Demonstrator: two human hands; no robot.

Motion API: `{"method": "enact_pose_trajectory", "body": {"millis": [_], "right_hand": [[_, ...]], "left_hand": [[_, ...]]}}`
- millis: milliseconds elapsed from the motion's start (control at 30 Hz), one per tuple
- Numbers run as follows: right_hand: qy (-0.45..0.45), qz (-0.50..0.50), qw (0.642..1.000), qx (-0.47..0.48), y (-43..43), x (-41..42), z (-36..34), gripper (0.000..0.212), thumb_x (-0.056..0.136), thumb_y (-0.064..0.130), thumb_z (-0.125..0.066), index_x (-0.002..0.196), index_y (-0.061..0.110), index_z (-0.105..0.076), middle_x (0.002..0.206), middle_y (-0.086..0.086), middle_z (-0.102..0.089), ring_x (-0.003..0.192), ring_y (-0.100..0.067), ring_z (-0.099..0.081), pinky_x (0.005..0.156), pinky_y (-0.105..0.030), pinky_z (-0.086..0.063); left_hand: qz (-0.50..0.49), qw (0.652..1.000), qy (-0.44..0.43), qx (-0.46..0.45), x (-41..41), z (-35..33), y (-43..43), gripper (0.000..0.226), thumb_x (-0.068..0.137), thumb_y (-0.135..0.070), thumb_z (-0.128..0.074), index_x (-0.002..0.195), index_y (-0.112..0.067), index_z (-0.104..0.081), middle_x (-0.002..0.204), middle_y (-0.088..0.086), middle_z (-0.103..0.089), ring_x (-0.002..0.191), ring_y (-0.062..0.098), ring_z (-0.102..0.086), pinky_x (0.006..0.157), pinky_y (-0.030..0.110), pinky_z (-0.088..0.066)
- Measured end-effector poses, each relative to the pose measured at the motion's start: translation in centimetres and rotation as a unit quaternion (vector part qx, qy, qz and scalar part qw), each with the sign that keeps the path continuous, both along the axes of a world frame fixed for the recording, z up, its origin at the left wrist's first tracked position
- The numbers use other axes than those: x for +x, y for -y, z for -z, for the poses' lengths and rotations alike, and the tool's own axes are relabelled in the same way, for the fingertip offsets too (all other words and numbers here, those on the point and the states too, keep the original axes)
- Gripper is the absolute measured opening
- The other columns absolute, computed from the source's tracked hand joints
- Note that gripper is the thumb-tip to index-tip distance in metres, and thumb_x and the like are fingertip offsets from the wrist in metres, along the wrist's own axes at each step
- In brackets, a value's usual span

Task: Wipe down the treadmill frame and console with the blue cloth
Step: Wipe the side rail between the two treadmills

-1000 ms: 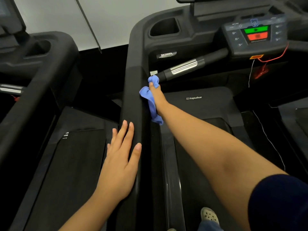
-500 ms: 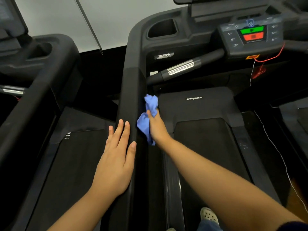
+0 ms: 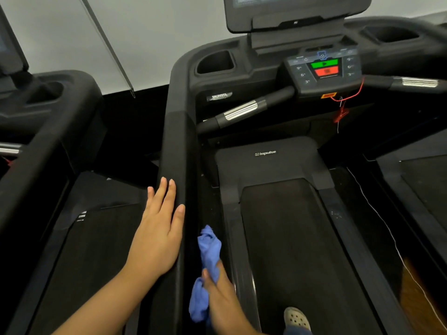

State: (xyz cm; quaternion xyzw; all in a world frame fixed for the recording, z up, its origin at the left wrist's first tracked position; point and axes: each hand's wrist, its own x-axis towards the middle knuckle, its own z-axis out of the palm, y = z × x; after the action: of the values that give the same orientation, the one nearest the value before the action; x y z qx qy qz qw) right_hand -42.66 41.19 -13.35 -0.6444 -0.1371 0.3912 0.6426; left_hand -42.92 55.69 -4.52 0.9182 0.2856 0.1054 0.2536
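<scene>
Right hand [image 3: 220,293] is low on the inner side of the treadmill's left side rail [image 3: 179,146], fingers and thumb curled round the blue cloth [image 3: 208,250]. The cloth is bunched, one tail poking up past the thumb and another hanging below the fist, right against the rail's inner face. Left hand [image 3: 159,228] lies flat on the rail top, fingers straight, gripping nothing, just bracing.

To do this stroke well, I'd say spread that wad so more fabric meets the panel, press evenly and run the length of the rail in overlapping passes. The patch under the bracing palm will need that hand lifted to get wiped at all.

Ahead, lots to cover. The console [image 3: 324,68] sits well apart from the cloth, with its green and red buttons, so a light touch there looks wise to avoid pressing anything. The chrome-banded grip bar [image 3: 242,112] angles across between rail and console, an awkward round shape to wrap. A cup holder [image 3: 215,62] sinks into the top corner, a likely dust trap. The red safety cord [image 3: 350,95] dangles under the console and could snag the cloth. A pale shoe [image 3: 296,317] stands on the belt [image 3: 290,238], and another treadmill [image 3: 48,117] crowds in on the left.
</scene>
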Motion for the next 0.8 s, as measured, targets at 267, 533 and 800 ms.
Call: {"method": "enact_pose_trajectory", "body": {"millis": [267,533,800], "right_hand": [[0.117,0.023,0.992,0.050,-0.2,-0.7,-2.9,0.049,0.095,0.016,-0.047,0.130,0.049,-0.040,0.107,0.036,-0.059,0.103,0.027,-0.046,0.090,-0.002,-0.036],[0.284,-0.052,0.957,0.025,-3.3,1.3,-5.7,0.044,0.091,0.040,-0.029,0.132,0.053,-0.021,0.155,0.003,-0.024,0.143,-0.006,-0.019,0.117,-0.031,-0.022],[0.321,-0.032,0.946,-0.032,-8.8,6.3,-7.2,0.049,0.097,0.012,-0.036,0.143,0.029,-0.035,0.157,0.000,-0.016,0.145,-0.014,-0.009,0.114,-0.028,-0.020]], "left_hand": [[0.021,0.997,0.045,-0.064,-0.4,0.0,-0.1,0.049,0.100,-0.036,-0.021,0.148,-0.029,-0.015,0.151,-0.022,-0.001,0.142,0.002,0.010,0.111,0.009,0.000],[-0.036,0.934,0.220,-0.278,-1.4,-0.8,0.6,0.041,0.101,-0.034,-0.026,0.142,-0.037,-0.029,0.149,-0.019,-0.029,0.140,-0.004,-0.020,0.104,0.000,-0.022],[-0.054,0.938,0.246,-0.240,-1.8,-0.8,0.7,0.051,0.098,-0.039,-0.028,0.148,-0.028,-0.022,0.148,-0.022,-0.025,0.131,-0.019,-0.023,0.103,0.000,-0.021]]}}
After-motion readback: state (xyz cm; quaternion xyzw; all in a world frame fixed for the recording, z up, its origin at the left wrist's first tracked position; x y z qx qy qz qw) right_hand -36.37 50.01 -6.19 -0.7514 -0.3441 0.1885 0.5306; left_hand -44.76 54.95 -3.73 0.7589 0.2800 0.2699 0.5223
